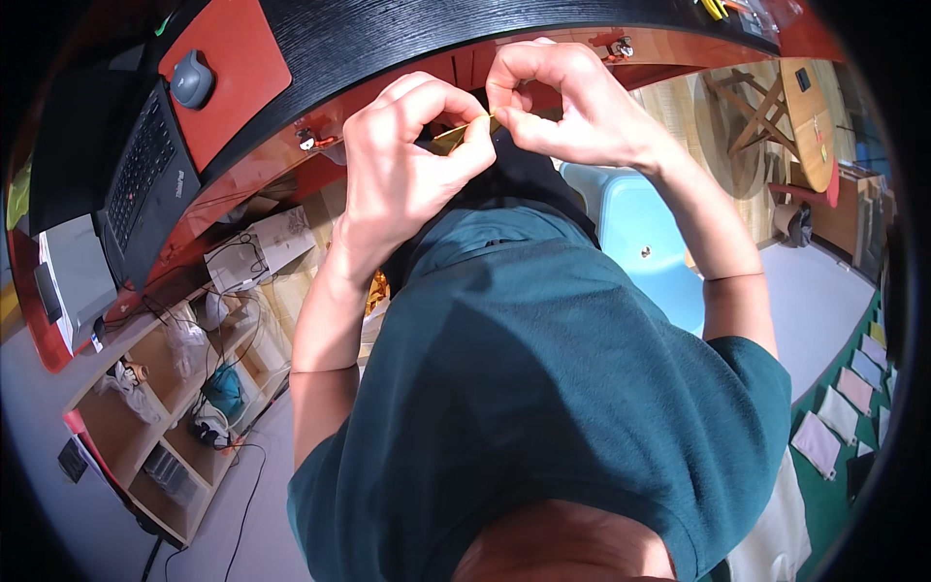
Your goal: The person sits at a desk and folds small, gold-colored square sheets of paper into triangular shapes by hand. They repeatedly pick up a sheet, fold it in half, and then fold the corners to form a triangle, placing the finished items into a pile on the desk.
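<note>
Both my hands meet above my lap, just in front of the black table's edge. The thumb and fingers of my left hand are pinched on a small, thin yellow piece. Its flat yellow surface shows beneath the fingers, but most of it is hidden and I cannot make out its kind. My right hand is closed in a pinch on the tip of the same piece, where it meets the left fingertips.
A black table curves along the far side, with a laptop, a red mat and a grey mouse. A blue stool is at right. Wooden shelves with cables stand lower left; a folding wooden table stands far right.
</note>
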Demonstrator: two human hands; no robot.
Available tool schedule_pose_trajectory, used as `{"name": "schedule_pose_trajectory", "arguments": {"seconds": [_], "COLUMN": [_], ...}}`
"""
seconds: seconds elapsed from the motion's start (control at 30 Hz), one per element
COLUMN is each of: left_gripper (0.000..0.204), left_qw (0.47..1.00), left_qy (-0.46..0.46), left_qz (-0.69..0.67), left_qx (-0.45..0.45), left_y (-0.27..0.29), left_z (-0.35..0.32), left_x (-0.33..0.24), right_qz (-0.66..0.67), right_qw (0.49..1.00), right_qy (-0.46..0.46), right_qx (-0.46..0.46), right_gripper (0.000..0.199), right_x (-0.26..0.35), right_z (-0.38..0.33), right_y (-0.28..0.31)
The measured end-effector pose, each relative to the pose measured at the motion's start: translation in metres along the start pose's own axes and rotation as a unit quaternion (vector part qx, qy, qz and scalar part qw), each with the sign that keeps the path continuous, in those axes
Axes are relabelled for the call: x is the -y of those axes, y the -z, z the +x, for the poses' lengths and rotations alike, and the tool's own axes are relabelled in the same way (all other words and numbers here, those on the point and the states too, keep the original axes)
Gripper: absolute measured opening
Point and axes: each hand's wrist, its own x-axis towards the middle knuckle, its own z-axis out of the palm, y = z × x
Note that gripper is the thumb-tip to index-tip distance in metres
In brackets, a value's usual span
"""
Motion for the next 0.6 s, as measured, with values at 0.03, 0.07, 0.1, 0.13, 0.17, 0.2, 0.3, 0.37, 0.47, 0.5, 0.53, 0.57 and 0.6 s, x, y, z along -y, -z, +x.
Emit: {"name": "schedule_pose_trajectory", "arguments": {"seconds": [0.03, 0.07, 0.1, 0.13, 0.17, 0.2, 0.3, 0.37, 0.47, 0.5, 0.53, 0.57, 0.6], "left_gripper": [0.01, 0.01, 0.01, 0.011, 0.011, 0.011, 0.009, 0.007, 0.008, 0.009, 0.009, 0.008, 0.008], "left_qw": [1.0, 1.0, 1.0, 0.999, 0.998, 0.998, 0.994, 0.97, 0.959, 0.96, 0.961, 0.961, 0.962], "left_qy": [0.001, 0.002, 0.016, 0.029, 0.043, 0.037, 0.071, 0.17, 0.204, 0.21, 0.206, 0.202, 0.199], "left_qz": [0.0, -0.001, -0.016, -0.031, -0.046, -0.045, -0.084, -0.168, -0.195, -0.187, -0.187, -0.187, -0.188], "left_qx": [0.004, 0.007, 0.012, 0.017, 0.023, 0.019, -0.016, -0.044, -0.003, -0.008, -0.01, -0.012, -0.014], "left_y": [-0.001, -0.001, -0.002, -0.002, -0.003, -0.002, 0.005, 0.015, 0.007, 0.004, 0.004, 0.003, 0.003], "left_z": [0.0, -0.001, 0.0, 0.0, 0.0, 0.001, -0.002, -0.005, 0.004, 0.005, 0.005, 0.005, 0.005], "left_x": [0.002, 0.003, 0.002, 0.0, -0.001, -0.001, 0.005, 0.012, 0.005, 0.005, 0.007, 0.008, 0.01], "right_qz": [-0.006, -0.007, -0.01, -0.012, -0.029, -0.027, -0.054, 0.091, 0.065, 0.096, 0.122, 0.117, 0.111], "right_qw": [1.0, 1.0, 1.0, 1.0, 0.999, 0.999, 0.997, 0.985, 0.99, 0.99, 0.989, 0.988, 0.986], "right_qy": [-0.005, -0.008, -0.01, -0.011, -0.015, -0.015, -0.03, -0.135, -0.05, -0.064, -0.065, -0.09, -0.116], "right_qx": [0.011, 0.012, 0.014, 0.016, 0.015, 0.009, -0.051, -0.054, -0.112, -0.08, -0.059, -0.048, -0.037], "right_gripper": [0.009, 0.009, 0.009, 0.009, 0.008, 0.008, 0.006, 0.008, 0.017, 0.019, 0.018, 0.017, 0.015], "right_x": [0.0, -0.001, -0.002, -0.002, 0.001, 0.0, -0.004, -0.008, 0.008, 0.009, 0.005, 0.005, 0.005], "right_z": [-0.001, -0.004, -0.005, -0.006, -0.006, -0.006, -0.008, -0.011, 0.001, 0.005, 0.006, 0.007, 0.007], "right_y": [0.003, 0.005, 0.008, 0.01, 0.011, 0.012, 0.026, 0.037, 0.007, 0.0, -0.004, -0.001, 0.001]}}
